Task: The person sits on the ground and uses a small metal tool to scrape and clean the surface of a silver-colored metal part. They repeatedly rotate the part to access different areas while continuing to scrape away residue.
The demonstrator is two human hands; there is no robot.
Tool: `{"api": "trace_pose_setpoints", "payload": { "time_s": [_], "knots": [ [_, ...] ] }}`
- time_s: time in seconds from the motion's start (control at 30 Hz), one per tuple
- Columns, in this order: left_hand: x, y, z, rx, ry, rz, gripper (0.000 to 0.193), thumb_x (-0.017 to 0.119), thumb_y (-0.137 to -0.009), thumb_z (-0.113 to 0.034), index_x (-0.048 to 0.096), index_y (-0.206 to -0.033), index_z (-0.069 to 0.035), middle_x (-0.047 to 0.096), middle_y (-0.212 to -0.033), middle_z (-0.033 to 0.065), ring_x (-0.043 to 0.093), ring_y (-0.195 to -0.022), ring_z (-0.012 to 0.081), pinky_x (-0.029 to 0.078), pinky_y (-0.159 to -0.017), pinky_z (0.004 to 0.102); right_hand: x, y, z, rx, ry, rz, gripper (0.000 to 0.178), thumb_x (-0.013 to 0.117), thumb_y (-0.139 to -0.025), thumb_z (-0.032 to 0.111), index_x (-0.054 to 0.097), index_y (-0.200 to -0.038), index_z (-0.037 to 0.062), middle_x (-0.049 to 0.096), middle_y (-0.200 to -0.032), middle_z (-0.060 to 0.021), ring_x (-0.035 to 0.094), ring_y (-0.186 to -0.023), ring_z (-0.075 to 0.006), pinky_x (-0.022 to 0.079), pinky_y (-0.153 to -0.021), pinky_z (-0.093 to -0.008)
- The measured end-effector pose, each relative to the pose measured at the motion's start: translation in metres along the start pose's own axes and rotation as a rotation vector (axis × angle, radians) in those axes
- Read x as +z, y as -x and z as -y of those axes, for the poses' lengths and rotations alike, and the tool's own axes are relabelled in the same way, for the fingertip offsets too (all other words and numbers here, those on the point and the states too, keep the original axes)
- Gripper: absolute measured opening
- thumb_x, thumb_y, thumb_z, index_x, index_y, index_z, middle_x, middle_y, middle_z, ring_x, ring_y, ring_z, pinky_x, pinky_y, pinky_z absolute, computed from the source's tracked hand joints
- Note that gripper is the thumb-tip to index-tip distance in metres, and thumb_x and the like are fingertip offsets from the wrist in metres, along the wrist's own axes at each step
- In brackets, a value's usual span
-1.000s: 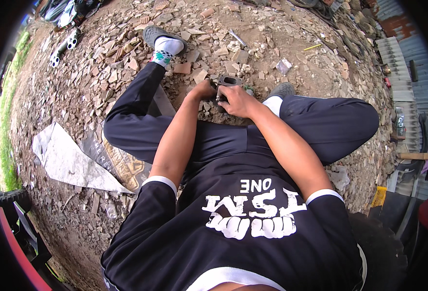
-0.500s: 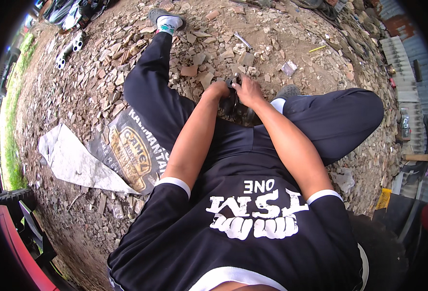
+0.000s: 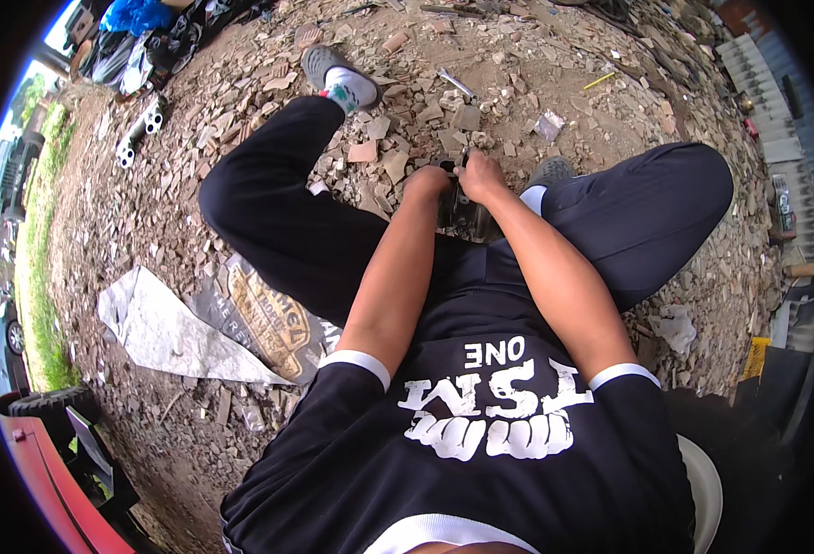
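Note:
A dark, greasy-looking metal part [image 3: 462, 218] sits between my thighs, partly hidden by my forearms and wrists. My left hand [image 3: 428, 181] is curled at its upper left side, with most of its fingers out of sight. Beside it, my right hand [image 3: 483, 177] is closed, thumb up, against a narrow dark piece at the top of the part. A small gap separates the two hands. The exact kind of the part cannot be made out. On the ground beyond the hands lies a silver wrench [image 3: 458, 84].
Broken tile and stones cover the ground [image 3: 241, 120]. A clear plastic packet [image 3: 548, 126] and a yellow stick [image 3: 599, 80] lie ahead. To the left are a dirty white sheet [image 3: 180, 337], a silver pipe-like part [image 3: 139, 131] and a red vehicle [image 3: 60, 485]. Corrugated sheets [image 3: 767, 138] stand right.
My left leg has drawn in, its knee bending outward and the foot coming nearer. The hands, earlier meeting over the dark part, have moved slightly apart. The whole view has shifted a little.

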State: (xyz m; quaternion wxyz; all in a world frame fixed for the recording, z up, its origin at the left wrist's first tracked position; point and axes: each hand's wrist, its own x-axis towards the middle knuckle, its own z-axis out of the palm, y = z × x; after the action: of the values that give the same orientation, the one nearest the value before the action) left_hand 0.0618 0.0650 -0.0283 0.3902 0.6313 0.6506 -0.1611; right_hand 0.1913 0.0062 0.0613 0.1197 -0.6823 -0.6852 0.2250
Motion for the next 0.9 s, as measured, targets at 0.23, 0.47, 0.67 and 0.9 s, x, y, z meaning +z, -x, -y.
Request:
{"api": "trace_pose_setpoints", "payload": {
  "time_s": [0.23,0.47,0.67,0.9],
  "knots": [
    [0.044,-0.030,0.023,-0.132,0.277,-0.418,0.039,0.056,-0.085,-0.028,0.069,-0.110,-0.001,0.063,-0.124,0.0199,0.062,-0.116,0.0316,0.049,-0.096,0.0437,0.004,-0.010,0.017,-0.100,0.114,0.066,0.039,0.070,-0.087,0.029,0.062,-0.104,-0.0047,0.066,-0.106,-0.0270,0.062,-0.104,-0.0414,0.049,-0.091,-0.0478],
    [0.047,0.012,0.033,-0.033,0.211,-0.413,0.038,0.055,-0.085,-0.027,0.069,-0.110,-0.001,0.064,-0.122,0.0200,0.061,-0.116,0.0325,0.049,-0.097,0.0409,0.000,0.001,0.010,-0.128,0.041,0.031,0.040,0.070,-0.086,0.029,0.061,-0.108,-0.0034,0.065,-0.110,-0.0252,0.062,-0.106,-0.0402,0.048,-0.093,-0.0468],
    [0.020,0.005,0.037,0.095,-0.049,-0.207,0.048,0.067,-0.081,-0.037,0.068,-0.114,-0.003,0.065,-0.121,0.0178,0.062,-0.115,0.0314,0.050,-0.095,0.0386,-0.007,0.022,0.001,-0.449,-0.089,0.099,0.032,0.069,-0.084,0.016,0.059,-0.110,-0.0003,0.064,-0.107,-0.0270,0.059,-0.106,-0.0435,0.048,-0.091,-0.0475],
    [0.019,0.010,0.018,0.078,0.005,-0.270,0.049,0.065,-0.081,-0.041,0.069,-0.113,-0.003,0.065,-0.121,0.0179,0.064,-0.112,0.0310,0.050,-0.095,0.0391,-0.016,0.033,-0.033,-0.408,-0.332,0.062,0.031,0.069,-0.084,0.022,0.060,-0.104,0.0006,0.065,-0.104,-0.0261,0.061,-0.104,-0.0418,0.047,-0.091,-0.0480]
  ]
}}
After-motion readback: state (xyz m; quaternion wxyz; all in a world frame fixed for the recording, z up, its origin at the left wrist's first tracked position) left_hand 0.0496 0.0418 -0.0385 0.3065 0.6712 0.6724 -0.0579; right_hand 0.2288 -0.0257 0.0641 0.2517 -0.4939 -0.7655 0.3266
